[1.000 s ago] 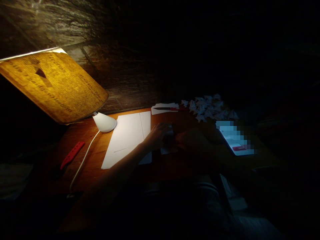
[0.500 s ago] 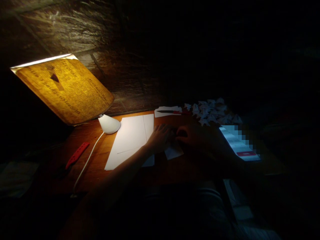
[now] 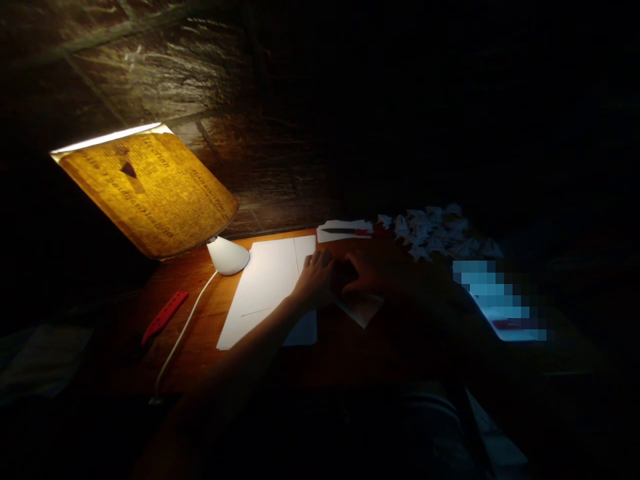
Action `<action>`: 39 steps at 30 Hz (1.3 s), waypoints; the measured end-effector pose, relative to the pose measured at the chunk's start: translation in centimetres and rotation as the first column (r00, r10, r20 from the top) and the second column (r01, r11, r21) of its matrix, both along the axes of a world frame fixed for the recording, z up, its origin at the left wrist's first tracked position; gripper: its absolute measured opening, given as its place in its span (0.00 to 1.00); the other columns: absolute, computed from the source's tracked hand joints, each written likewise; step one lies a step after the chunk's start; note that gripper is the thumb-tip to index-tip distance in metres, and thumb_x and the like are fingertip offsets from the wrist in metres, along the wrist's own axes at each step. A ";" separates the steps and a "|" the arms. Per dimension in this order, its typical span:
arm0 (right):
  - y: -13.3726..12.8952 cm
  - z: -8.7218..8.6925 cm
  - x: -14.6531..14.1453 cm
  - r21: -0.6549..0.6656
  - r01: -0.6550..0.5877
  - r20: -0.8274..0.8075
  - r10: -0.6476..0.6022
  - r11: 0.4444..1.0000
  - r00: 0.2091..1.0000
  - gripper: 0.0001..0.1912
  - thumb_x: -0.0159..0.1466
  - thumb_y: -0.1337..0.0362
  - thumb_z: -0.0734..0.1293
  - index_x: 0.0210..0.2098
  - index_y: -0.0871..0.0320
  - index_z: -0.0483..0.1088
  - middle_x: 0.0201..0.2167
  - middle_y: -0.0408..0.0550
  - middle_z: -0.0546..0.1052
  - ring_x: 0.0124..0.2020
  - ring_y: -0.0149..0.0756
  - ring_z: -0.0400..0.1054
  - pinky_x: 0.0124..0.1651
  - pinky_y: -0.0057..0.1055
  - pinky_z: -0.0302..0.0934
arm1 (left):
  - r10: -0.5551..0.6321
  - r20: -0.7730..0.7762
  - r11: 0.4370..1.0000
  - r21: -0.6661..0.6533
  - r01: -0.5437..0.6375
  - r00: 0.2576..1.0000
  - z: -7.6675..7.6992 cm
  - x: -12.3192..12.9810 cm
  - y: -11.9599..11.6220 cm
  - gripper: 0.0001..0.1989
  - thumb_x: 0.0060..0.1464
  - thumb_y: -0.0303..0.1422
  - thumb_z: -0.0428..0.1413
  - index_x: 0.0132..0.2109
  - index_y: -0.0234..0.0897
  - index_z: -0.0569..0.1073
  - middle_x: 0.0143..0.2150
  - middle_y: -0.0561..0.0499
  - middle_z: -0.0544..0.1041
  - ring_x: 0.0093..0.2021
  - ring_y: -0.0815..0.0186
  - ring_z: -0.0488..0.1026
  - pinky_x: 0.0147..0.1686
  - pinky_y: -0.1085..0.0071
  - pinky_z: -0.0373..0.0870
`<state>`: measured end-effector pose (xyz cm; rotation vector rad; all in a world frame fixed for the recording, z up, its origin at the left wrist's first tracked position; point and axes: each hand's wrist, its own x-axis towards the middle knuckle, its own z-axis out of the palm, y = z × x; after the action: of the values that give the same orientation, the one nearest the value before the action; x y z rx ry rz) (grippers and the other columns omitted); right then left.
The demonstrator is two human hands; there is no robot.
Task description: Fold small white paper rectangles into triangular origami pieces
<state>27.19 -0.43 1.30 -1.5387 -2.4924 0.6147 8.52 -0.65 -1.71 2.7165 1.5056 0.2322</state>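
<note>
In the dim middle of the table, a small white piece of paper (image 3: pixel 364 311) sticks out from under my hands, one corner pointing toward me. My left hand (image 3: pixel 318 275) is closed at its left end, the fingers bent with knuckles up. Close by on the right, my right hand (image 3: pixel 364 272) is in shadow, its fingers curled in a pinch at the upper edge of the paper. Both fingertips are partly lost in the dark. Beneath my left forearm lies a stack of white sheets (image 3: pixel 273 280) with thin drawn lines.
A lit lamp (image 3: pixel 228 256) with a printed yellow shade stands at the left, its white cord (image 3: pixel 185 333) running forward. Left of the cord is a red-handled tool (image 3: pixel 165 317). A dark blade (image 3: pixel 345 231) rests on paper scraps. Folded paper pieces (image 3: pixel 430 230) and a glowing screen (image 3: pixel 500 307) lie right.
The whole view has shifted, so things sit farther right and lower. The small paper has turned, its corner now toward me. My right hand has come in closer over it.
</note>
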 end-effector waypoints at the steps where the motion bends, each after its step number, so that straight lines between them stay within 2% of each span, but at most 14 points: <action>1: -0.1 -0.1 0.1 0.007 -0.015 0.009 0.015 1.000 1.000 0.32 0.54 0.58 0.81 0.54 0.64 0.72 0.52 0.58 0.79 0.49 0.46 0.75 0.46 0.33 0.64 | 0.005 0.009 1.000 -0.001 -0.005 1.000 0.0 0.0 0.0 0.28 0.49 0.36 0.67 0.55 0.35 0.69 0.60 0.32 0.70 0.60 0.39 0.67 0.58 0.45 0.65; 3: -0.6 -0.1 0.3 0.027 -0.018 0.033 0.017 0.999 0.999 0.33 0.53 0.58 0.81 0.54 0.64 0.72 0.53 0.59 0.78 0.51 0.49 0.74 0.47 0.34 0.64 | 0.022 0.044 1.000 -0.009 -0.022 0.999 -0.1 -0.1 0.1 0.26 0.47 0.32 0.67 0.53 0.35 0.68 0.58 0.34 0.72 0.58 0.41 0.68 0.57 0.46 0.66; 5: -1.3 0.0 0.3 0.025 0.014 0.032 -0.015 1.000 0.999 0.30 0.55 0.60 0.79 0.54 0.64 0.73 0.54 0.61 0.77 0.50 0.49 0.74 0.45 0.34 0.64 | 0.047 0.134 0.999 -0.024 -0.044 0.990 -0.4 -0.2 0.2 0.22 0.46 0.27 0.64 0.49 0.37 0.68 0.53 0.37 0.74 0.55 0.44 0.70 0.56 0.48 0.67; 7: -1.7 0.1 0.4 -0.017 0.060 -0.019 -0.060 0.998 0.998 0.25 0.60 0.62 0.76 0.54 0.63 0.73 0.53 0.60 0.79 0.48 0.47 0.75 0.42 0.32 0.64 | 0.086 0.312 0.995 -0.066 -0.069 0.946 -0.8 -0.3 0.3 0.19 0.47 0.25 0.61 0.47 0.39 0.67 0.46 0.43 0.76 0.49 0.49 0.73 0.53 0.51 0.68; 8: -1.8 0.1 0.4 -0.044 0.078 -0.052 -0.080 0.996 0.995 0.22 0.61 0.63 0.74 0.53 0.62 0.73 0.52 0.59 0.80 0.46 0.45 0.75 0.41 0.32 0.63 | 0.111 0.431 0.992 -0.098 -0.076 0.896 -1.1 -0.3 0.4 0.17 0.48 0.26 0.61 0.46 0.40 0.67 0.42 0.46 0.76 0.45 0.53 0.74 0.50 0.54 0.69; 10: -1.4 -0.3 0.6 -0.078 0.100 -0.111 -0.108 0.992 0.988 0.15 0.63 0.65 0.72 0.49 0.59 0.76 0.47 0.55 0.82 0.43 0.42 0.76 0.40 0.31 0.62 | 0.162 0.684 0.983 -0.171 -0.059 0.711 -1.7 -0.3 0.7 0.17 0.49 0.29 0.62 0.45 0.41 0.67 0.37 0.51 0.74 0.39 0.59 0.73 0.43 0.62 0.70; 12: -0.5 -0.9 1.0 -0.066 0.106 -0.164 -0.116 0.992 0.980 0.08 0.62 0.68 0.71 0.42 0.58 0.77 0.42 0.53 0.83 0.41 0.41 0.76 0.40 0.31 0.62 | 0.209 0.861 0.972 -0.237 0.001 0.464 -2.1 -0.3 1.0 0.19 0.47 0.32 0.65 0.45 0.41 0.67 0.37 0.53 0.74 0.36 0.63 0.72 0.38 0.68 0.69; 15: 1.0 -2.1 1.4 -0.045 0.089 -0.356 -0.099 0.995 0.929 0.05 0.60 0.69 0.72 0.37 0.57 0.77 0.41 0.50 0.83 0.40 0.39 0.75 0.41 0.30 0.64 | 0.296 0.942 0.951 -0.306 0.043 0.158 -2.2 -0.4 1.5 0.23 0.41 0.35 0.70 0.44 0.40 0.71 0.36 0.55 0.75 0.33 0.67 0.72 0.33 0.73 0.68; 17: 1.7 -2.6 1.5 -0.035 0.098 -0.502 -0.103 0.995 0.859 0.05 0.59 0.66 0.72 0.37 0.57 0.77 0.39 0.48 0.83 0.39 0.38 0.74 0.41 0.30 0.65 | 0.331 0.943 0.942 -0.333 0.040 0.033 -2.0 -0.6 1.8 0.23 0.39 0.36 0.72 0.41 0.39 0.73 0.34 0.55 0.75 0.31 0.69 0.71 0.31 0.75 0.67; 19: 2.0 -3.0 1.3 -0.056 0.107 -0.615 -0.118 0.993 0.780 0.05 0.60 0.64 0.72 0.36 0.57 0.77 0.36 0.46 0.82 0.38 0.38 0.73 0.40 0.31 0.65 | 0.372 0.927 0.928 -0.369 0.047 -0.049 -1.7 -0.8 1.9 0.21 0.40 0.39 0.72 0.38 0.38 0.74 0.31 0.55 0.75 0.28 0.70 0.70 0.27 0.77 0.65; 23: 1.8 -3.7 0.9 -0.195 0.121 -0.709 -0.225 0.973 0.668 0.07 0.58 0.60 0.72 0.34 0.56 0.75 0.32 0.44 0.79 0.32 0.36 0.70 0.34 0.31 0.63 | 0.457 0.882 0.889 -0.454 0.057 -0.114 -1.7 -1.2 2.0 0.21 0.41 0.45 0.73 0.34 0.36 0.74 0.26 0.57 0.72 0.22 0.72 0.66 0.19 0.78 0.59; 27: 1.8 -4.2 0.6 -0.251 0.130 -0.729 -0.276 0.959 0.626 0.09 0.56 0.58 0.73 0.32 0.55 0.74 0.30 0.44 0.78 0.32 0.37 0.70 0.34 0.32 0.63 | 0.439 0.886 0.895 -0.446 -0.016 -0.148 -2.0 -1.0 2.1 0.21 0.40 0.44 0.73 0.32 0.36 0.74 0.25 0.57 0.72 0.21 0.72 0.66 0.17 0.78 0.59; 31: 1.7 -3.7 0.7 -0.245 0.132 -0.742 -0.274 0.960 0.611 0.10 0.56 0.56 0.73 0.31 0.55 0.74 0.31 0.45 0.79 0.34 0.39 0.71 0.37 0.34 0.64 | 0.444 0.882 0.890 -0.455 -0.037 -0.159 -1.8 -0.8 1.9 0.20 0.39 0.43 0.73 0.31 0.37 0.74 0.25 0.56 0.73 0.22 0.71 0.67 0.17 0.78 0.60; 39: 1.1 -2.7 0.7 -0.275 0.151 -0.696 -0.304 0.950 0.651 0.15 0.53 0.53 0.76 0.24 0.54 0.69 0.24 0.42 0.74 0.27 0.35 0.66 0.31 0.32 0.61 | 0.471 0.861 0.876 -0.483 -0.019 -0.193 -1.2 -1.0 1.7 0.20 0.38 0.44 0.73 0.32 0.36 0.76 0.25 0.56 0.74 0.21 0.72 0.67 0.18 0.78 0.61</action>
<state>27.85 0.68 -1.38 -1.2629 -1.6289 1.1781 7.51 1.07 -2.96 0.9351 1.1493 1.5246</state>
